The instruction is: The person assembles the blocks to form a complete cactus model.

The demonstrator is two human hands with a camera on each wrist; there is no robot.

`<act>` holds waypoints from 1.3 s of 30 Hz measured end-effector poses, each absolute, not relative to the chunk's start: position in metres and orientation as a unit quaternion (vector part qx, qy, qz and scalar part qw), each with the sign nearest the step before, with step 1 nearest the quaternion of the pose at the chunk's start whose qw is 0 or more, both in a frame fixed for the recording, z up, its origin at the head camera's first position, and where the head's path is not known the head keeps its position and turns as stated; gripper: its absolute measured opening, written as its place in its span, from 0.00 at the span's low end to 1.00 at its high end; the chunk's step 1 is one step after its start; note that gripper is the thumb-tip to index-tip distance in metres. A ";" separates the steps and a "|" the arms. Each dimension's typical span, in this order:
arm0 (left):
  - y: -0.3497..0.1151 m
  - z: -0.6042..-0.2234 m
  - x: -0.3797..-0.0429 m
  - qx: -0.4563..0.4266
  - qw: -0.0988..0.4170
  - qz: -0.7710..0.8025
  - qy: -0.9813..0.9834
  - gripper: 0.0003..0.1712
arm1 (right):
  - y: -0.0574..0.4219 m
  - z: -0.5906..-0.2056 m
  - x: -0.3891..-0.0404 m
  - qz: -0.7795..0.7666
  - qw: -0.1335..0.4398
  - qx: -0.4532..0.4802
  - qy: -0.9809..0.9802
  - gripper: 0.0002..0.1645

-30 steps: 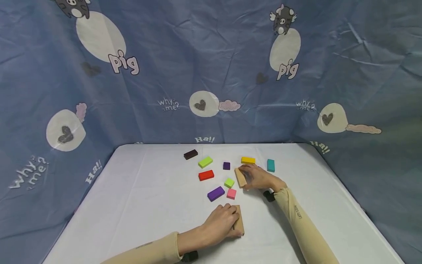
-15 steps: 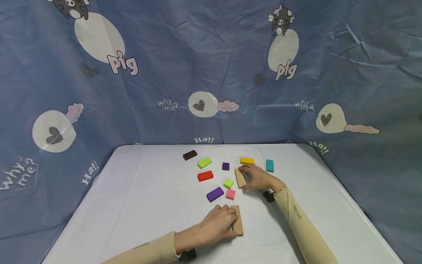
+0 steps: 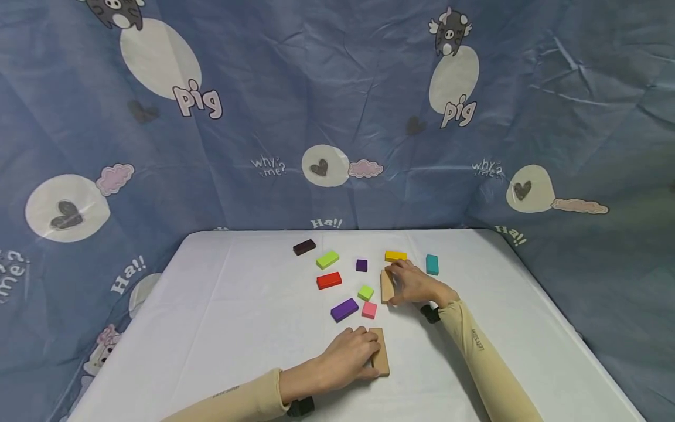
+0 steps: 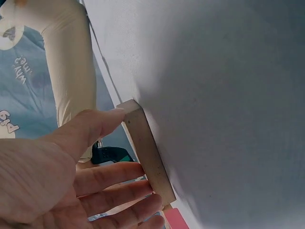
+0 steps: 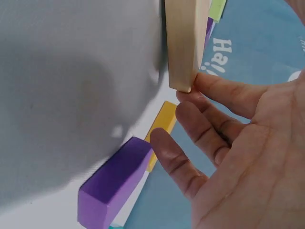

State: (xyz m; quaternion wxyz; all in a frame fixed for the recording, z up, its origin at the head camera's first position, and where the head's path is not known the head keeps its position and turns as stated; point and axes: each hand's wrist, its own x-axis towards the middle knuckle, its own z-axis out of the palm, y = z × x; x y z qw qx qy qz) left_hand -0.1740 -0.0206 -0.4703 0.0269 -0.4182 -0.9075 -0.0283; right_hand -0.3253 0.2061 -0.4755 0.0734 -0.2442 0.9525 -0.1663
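Note:
My left hand (image 3: 349,355) holds a plain wooden block (image 3: 382,353) near the front of the white table, thumb at its near end and fingers along its left side. In the left wrist view the thumb and fingertips touch this block (image 4: 150,155). Farther back, my right hand (image 3: 418,283) spans a second wooden block (image 3: 387,288) between thumb and fingers. The right wrist view has fingertips at one end of that block (image 5: 183,45); the thumb is mostly out of frame. A long purple block (image 5: 114,176) lies beside those fingers, hidden behind the hand from the head.
Left of the right hand lie a pink block (image 3: 369,310), a small green block (image 3: 365,293), a purple block (image 3: 344,310) and a red block (image 3: 329,281). Farther back are yellow (image 3: 395,256), teal (image 3: 432,264), light green (image 3: 327,259) and dark brown (image 3: 304,247) blocks.
The wooden block in my right hand has turned straighter and shifted slightly right, with the fingers following. My left hand and its block have stayed nearly in place.

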 end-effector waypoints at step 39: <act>-0.019 -0.470 -0.174 -0.416 0.020 -0.029 -0.909 0.20 | 0.179 -0.475 -0.309 -0.146 0.063 -0.316 0.935 0.49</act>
